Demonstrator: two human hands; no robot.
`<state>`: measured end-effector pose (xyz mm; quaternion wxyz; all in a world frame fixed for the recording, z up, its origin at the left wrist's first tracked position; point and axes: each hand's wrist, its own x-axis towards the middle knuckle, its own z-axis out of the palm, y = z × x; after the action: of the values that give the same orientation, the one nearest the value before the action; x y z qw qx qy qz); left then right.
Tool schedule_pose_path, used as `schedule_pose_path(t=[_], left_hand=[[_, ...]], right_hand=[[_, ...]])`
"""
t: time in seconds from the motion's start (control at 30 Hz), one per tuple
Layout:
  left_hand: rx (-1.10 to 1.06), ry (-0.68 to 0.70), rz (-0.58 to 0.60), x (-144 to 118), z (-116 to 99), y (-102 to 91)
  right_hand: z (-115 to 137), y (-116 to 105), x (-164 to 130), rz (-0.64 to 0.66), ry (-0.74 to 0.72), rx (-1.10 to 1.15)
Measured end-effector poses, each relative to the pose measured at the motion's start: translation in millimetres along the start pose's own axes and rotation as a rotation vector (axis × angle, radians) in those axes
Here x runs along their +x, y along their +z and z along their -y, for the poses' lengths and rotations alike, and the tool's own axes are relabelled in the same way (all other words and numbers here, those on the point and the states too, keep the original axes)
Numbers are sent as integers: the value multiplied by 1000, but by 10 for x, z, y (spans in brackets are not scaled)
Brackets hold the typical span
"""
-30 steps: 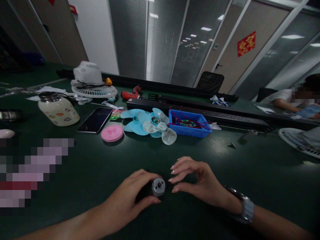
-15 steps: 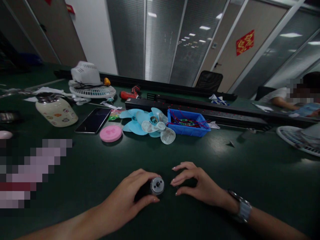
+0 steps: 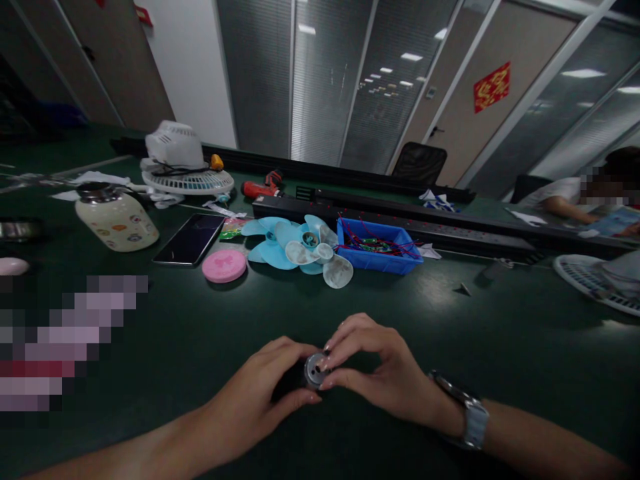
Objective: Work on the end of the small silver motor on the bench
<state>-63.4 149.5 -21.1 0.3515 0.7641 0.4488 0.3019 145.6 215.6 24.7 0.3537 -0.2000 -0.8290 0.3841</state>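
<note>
1. The left hand [image 3: 255, 390] wraps around a small cylindrical motor [image 3: 315, 370], with its fingers [image 3: 295, 350] curled over the top of the body and the thumb underneath.
2. The motor lies on its side on the dark green counter [image 3: 200, 333], low in the centre of the view, between the two hands, silver end face toward the right hand.
3. The right hand [image 3: 377, 367] meets that end face; its fingers [image 3: 333, 360] are pressed together at the tips and pinch at the face. What they pinch is too small to tell.
4. A wristwatch [image 3: 465, 417] sits on the right wrist.
5. Well beyond the hands lie light blue fan blades [image 3: 280, 243], a blue bin [image 3: 377, 257] of wires, a pink round lid [image 3: 225, 266] and a smartphone [image 3: 190, 240].
6. Another person [image 3: 565, 197] sits at the far right.
</note>
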Motion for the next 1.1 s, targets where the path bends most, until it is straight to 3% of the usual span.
schedule_pose_path(t=[0.33,0.83,1.1], left_hand=[[-11,1,-10,-17,16,13],[-11,23,-9,-10,30,17],[-10,41,-10,-20,37,16]], right_hand=[[-20,142,-19,-87,-13,39],[-64,199,-62,-57,127,126],[-127,223,-146,-28,-19,103]])
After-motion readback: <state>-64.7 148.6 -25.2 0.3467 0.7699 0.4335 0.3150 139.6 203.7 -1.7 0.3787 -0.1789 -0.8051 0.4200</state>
